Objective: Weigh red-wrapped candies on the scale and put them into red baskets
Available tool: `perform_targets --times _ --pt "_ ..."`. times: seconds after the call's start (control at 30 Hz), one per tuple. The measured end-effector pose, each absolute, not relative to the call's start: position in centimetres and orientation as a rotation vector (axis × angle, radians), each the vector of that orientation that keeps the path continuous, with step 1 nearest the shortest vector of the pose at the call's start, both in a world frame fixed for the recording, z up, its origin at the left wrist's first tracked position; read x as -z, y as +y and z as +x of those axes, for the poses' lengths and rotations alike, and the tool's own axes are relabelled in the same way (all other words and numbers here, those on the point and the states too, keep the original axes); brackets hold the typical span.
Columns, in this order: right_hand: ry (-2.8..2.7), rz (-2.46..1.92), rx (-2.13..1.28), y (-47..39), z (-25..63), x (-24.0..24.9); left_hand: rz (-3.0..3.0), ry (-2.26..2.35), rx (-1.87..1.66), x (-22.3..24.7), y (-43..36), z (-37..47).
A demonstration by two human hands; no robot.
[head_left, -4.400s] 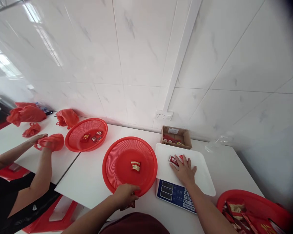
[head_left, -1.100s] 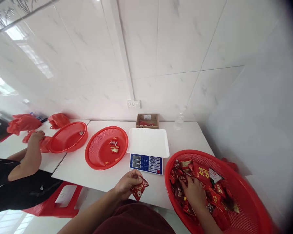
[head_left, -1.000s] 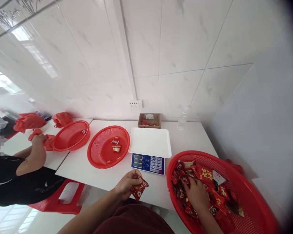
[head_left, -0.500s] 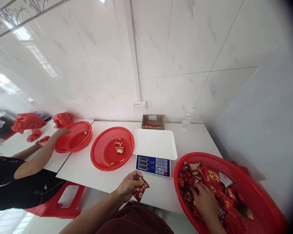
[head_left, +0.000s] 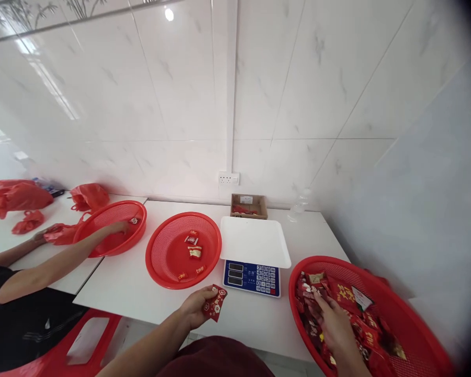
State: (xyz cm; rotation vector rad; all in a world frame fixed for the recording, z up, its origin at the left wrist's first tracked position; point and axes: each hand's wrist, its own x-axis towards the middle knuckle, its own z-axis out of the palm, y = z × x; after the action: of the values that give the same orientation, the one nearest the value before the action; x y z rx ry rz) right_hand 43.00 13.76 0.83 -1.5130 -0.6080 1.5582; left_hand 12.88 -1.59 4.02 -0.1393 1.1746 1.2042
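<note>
My left hand [head_left: 198, 308] pinches a small red snack packet [head_left: 216, 302] printed with white flowers, just over the table's front edge. Inside the large red basket [head_left: 317, 260] on the right, my right hand [head_left: 335, 324] has its fingers closed on another red packet [head_left: 310, 291] with white marks. Around it lie many wrapped sweets, among them a larger red bag [head_left: 343, 294] with gold lettering. A second red basket [head_left: 153, 262] stands left of centre with several small wrapped sweets, including a gold packet [head_left: 195, 252].
Between the baskets sits a digital scale [head_left: 251, 278] with a bare white pan [head_left: 255, 238]. Behind it are a cardboard box [head_left: 249, 208] and a clear bottle [head_left: 299, 206]. At left, a co-worker's arm [head_left: 58, 262] reaches into another red basket [head_left: 137, 238], near red plastic bags [head_left: 90, 197].
My right hand has risen slightly among the sweets with a red packet in its fingers. The left-hand packet has moved a little left. The co-worker's hand has gone deeper into their basket.
</note>
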Motion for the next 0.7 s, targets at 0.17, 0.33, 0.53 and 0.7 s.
perform_targets --times 0.17,0.33,0.53,0.7 --pt "-0.49 -1.373 -1.765 14.5 39.0 -2.4 -0.274 1.176 -1.267 -3.9 -1.6 11.3" --pt "-0.528 -1.098 -1.98 15.6 34.2 -5.7 -0.39 1.233 -1.322 -4.1 -0.8 9.7" --pt "-0.794 -1.313 -1.671 16.1 35.7 -4.9 -0.459 1.307 -1.564 -4.4 -0.5 5.6" --pt "-1.118 -1.845 -1.197 15.7 44.2 1.8 -0.49 1.293 -1.552 -4.2 -1.2 4.0"
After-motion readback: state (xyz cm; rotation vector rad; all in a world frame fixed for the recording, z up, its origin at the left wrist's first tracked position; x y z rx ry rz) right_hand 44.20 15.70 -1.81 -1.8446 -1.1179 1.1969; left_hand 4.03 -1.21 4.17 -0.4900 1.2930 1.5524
